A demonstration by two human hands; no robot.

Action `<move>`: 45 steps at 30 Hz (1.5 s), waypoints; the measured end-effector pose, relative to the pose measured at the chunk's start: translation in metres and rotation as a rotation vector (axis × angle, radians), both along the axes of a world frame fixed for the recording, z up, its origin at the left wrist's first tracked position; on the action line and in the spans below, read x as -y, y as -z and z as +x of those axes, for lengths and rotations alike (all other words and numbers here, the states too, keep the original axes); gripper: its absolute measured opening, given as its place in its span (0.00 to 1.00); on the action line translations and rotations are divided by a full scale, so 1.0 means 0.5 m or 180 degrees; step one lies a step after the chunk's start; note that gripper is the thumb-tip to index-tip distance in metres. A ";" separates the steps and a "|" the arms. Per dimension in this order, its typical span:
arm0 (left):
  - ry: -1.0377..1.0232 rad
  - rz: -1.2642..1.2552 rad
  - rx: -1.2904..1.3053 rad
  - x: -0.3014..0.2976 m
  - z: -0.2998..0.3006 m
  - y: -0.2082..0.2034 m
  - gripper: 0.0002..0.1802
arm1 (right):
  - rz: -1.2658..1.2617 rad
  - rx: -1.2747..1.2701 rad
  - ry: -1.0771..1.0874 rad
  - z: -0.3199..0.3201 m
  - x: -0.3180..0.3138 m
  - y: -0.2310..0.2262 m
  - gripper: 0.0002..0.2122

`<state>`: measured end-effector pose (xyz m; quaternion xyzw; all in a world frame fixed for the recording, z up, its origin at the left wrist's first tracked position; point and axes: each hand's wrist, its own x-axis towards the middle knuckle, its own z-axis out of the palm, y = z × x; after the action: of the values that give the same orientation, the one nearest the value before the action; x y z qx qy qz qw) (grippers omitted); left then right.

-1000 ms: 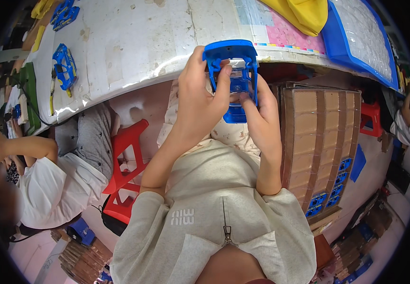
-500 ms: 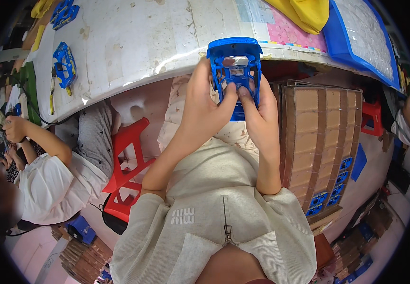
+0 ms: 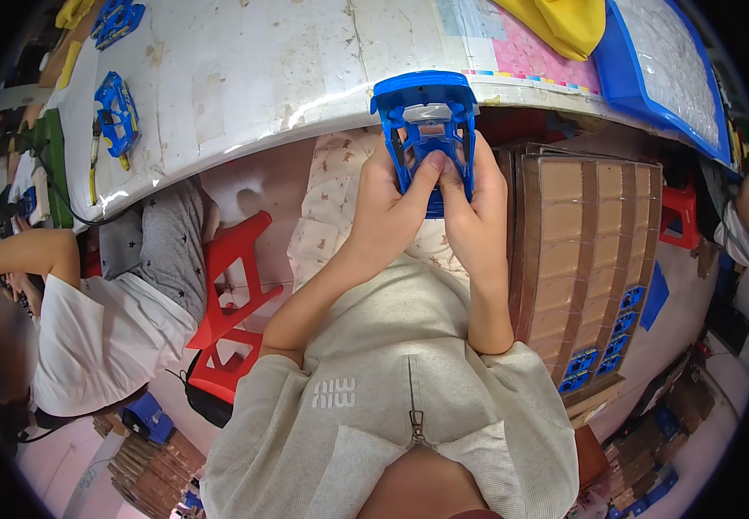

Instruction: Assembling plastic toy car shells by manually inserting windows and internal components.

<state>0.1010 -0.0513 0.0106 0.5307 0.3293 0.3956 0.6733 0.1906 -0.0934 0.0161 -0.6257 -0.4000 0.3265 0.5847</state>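
Observation:
A blue plastic toy car body shell (image 3: 424,87) is held up at the table's front edge, its hollow inside toward me. On its left side my left hand (image 3: 398,192) is closed around it, with the thumb pressed into the middle of the shell. My right hand (image 3: 476,201) grips the opposite side, and its thumb meets the left one inside the shell. The fingers behind the shell are mostly hidden.
The white table (image 3: 244,78) bears two more blue car shells (image 3: 116,117) at left. A blue tray (image 3: 612,73) with clear plastic and a yellow bag (image 3: 565,30) lie at right. Stacked compartment trays (image 3: 582,259) stand beside me. A co-worker (image 3: 106,346) sits left by a red stool (image 3: 231,285).
Both thumbs have come together and pushed slightly upward inside the shell. My left fingers sit lower on its side. The shell has shifted slightly left. The co-worker's arm has swung outward.

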 end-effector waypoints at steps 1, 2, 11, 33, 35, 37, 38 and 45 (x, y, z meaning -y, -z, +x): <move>-0.0005 0.0003 -0.0023 0.000 0.000 0.001 0.12 | -0.0006 -0.0001 -0.0004 0.000 0.001 0.000 0.06; -0.0010 0.0009 -0.0046 0.000 0.000 0.002 0.11 | -0.0043 0.0055 -0.0019 0.000 0.001 0.000 0.06; 0.0297 -0.0086 0.0023 -0.011 -0.011 0.000 0.12 | 0.0040 -0.0094 0.0047 -0.006 0.001 -0.002 0.07; 0.0115 -0.0132 0.0272 0.003 0.002 0.019 0.16 | -0.0016 -0.0290 0.0017 0.005 0.001 0.015 0.07; 0.0100 -0.0263 0.0284 0.002 0.006 0.020 0.13 | -0.0004 -0.0283 0.0007 0.008 0.000 0.024 0.06; 0.0061 -0.0229 0.0238 0.002 0.009 0.026 0.12 | 0.0006 -0.0273 -0.0001 0.009 0.000 0.023 0.06; 0.0018 -0.0192 0.0187 0.003 0.010 0.030 0.12 | -0.0053 -0.0298 -0.0019 0.009 0.001 0.020 0.06; -0.0016 0.0194 -0.0274 0.002 0.004 0.028 0.10 | -0.0268 -0.0133 -0.0065 0.009 0.004 0.019 0.06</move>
<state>0.1028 -0.0522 -0.0036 0.5666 0.3472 0.3840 0.6410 0.1952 -0.0954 0.0064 -0.6386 -0.3800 0.3620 0.5628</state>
